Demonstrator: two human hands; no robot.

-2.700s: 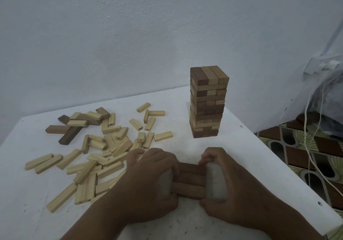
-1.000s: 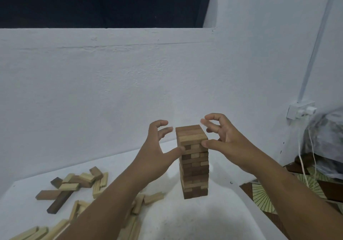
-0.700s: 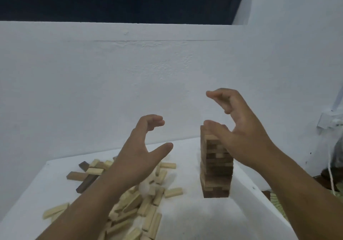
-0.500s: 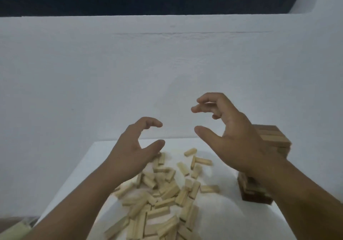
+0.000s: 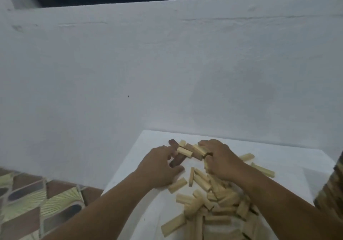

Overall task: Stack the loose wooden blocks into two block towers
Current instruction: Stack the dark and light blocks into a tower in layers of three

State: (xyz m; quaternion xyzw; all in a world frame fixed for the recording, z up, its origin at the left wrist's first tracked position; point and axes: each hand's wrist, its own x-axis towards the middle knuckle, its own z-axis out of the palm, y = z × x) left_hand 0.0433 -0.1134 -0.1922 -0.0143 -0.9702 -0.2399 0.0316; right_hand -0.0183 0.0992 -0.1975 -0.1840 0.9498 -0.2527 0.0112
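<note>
Loose wooden blocks [image 5: 207, 193] lie heaped on the white table [image 5: 289, 158], most of them pale. At the far end of the heap are a few dark brown ones. My left hand [image 5: 159, 167] reaches in from the left; its fingers and thumb pinch a dark brown block [image 5: 177, 160] that lies slanted. My right hand [image 5: 220, 159] is across from it, fingers curled over the end of another dark block [image 5: 192, 151] with pale blocks [image 5: 184, 151] lying on it. A blurred block tower [image 5: 332, 187] stands at the right edge of the view.
The table's left edge runs just beside my left forearm. Patterned floor tiles [image 5: 37, 202] lie below it. A white wall [image 5: 167, 72] rises right behind the table.
Both hands left the tower on the right, swung left and dropped onto the far end of the loose heap. They were spread open in the air; now they curl round dark blocks.
</note>
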